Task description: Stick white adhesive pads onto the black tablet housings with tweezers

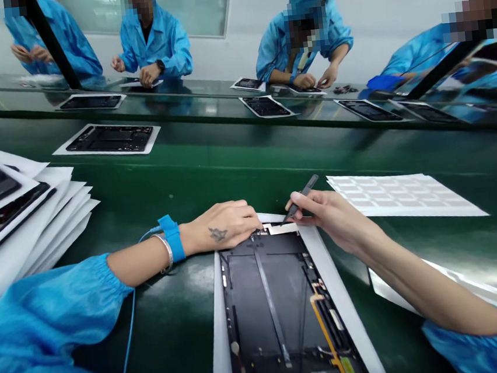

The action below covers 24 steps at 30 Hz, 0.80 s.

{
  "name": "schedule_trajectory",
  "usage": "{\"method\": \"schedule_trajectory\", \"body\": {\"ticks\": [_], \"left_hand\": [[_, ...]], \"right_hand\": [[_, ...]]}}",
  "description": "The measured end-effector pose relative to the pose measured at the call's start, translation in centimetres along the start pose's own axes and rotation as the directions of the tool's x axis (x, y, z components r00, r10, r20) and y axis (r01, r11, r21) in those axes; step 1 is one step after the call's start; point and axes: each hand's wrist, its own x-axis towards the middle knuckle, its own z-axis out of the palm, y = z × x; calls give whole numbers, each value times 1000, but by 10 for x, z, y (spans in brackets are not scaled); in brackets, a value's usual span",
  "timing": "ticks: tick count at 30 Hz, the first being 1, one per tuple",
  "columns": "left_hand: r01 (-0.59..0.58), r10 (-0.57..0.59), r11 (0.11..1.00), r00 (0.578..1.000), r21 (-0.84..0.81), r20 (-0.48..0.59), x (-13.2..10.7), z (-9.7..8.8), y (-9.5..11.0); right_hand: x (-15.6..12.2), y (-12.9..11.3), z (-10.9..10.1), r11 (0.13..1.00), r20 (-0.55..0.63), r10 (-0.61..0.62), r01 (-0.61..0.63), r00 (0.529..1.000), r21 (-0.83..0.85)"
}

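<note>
An opened tablet housing (pixel 245 292), black with flat cables inside, lies on white paper in front of me. My left hand (pixel 228 226), with a blue wrist strap (pixel 174 238), rests at its far edge; the fingers are bent together, and what lies under the fingertips is hidden. Dark tweezers (pixel 307 189) are held in my right hand (pixel 321 209), tips down at a pale strip (pixel 282 228) along the housing's far edge. The strip's left end reaches close to my left fingertips.
Stacked tablet housings on paper (pixel 59 228) stand at left. A sheet of pale stickers (pixel 398 192) lies at right, another sheet (pixel 460 283) under my right forearm. Across a raised glassy ledge (pixel 205 100), several co-workers in blue sit near more housings. A blue cord (pixel 130 350) trails from my wrist.
</note>
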Motion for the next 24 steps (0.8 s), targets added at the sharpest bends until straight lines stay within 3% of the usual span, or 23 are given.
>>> {"method": "schedule_trajectory", "body": {"ticks": [24], "left_hand": [[13, -13, 1000, 1000, 3, -8, 0, 1, 1]], "right_hand": [[-1, 0, 1, 1000, -6, 1, -1, 1000, -10]]}}
